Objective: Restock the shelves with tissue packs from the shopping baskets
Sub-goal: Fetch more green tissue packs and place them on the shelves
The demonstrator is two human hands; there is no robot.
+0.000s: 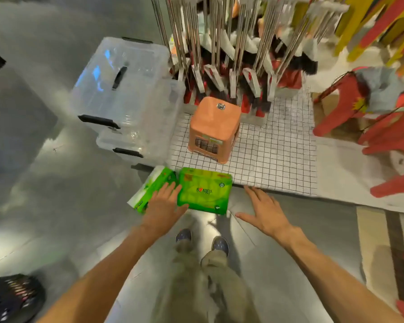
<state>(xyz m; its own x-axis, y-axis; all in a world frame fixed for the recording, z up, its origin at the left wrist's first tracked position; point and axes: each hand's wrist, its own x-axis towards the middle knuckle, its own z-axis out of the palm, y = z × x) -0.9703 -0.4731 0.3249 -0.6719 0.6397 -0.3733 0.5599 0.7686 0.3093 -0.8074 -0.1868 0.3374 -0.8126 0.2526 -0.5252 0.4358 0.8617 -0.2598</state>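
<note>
Two green tissue packs lie at the front edge of a low white platform with a wire grid (278, 159). The larger pack (205, 191) lies flat with its printed face up. The second pack (153, 186) lies tilted just left of it, its white end showing. My left hand (162, 207) reaches between the two packs with straight fingers, over the left pack's right edge; I cannot tell if it touches. My right hand (265, 212) hovers open to the right of the larger pack, fingers spread, holding nothing.
An orange plastic stool (214, 127) stands on the grid behind the packs. Clear storage boxes (124, 96) are stacked to the left. Brooms and dustpans (238, 61) hang behind. Red stools (383, 127) crowd the right. A dark basket (12, 299) sits at the lower left.
</note>
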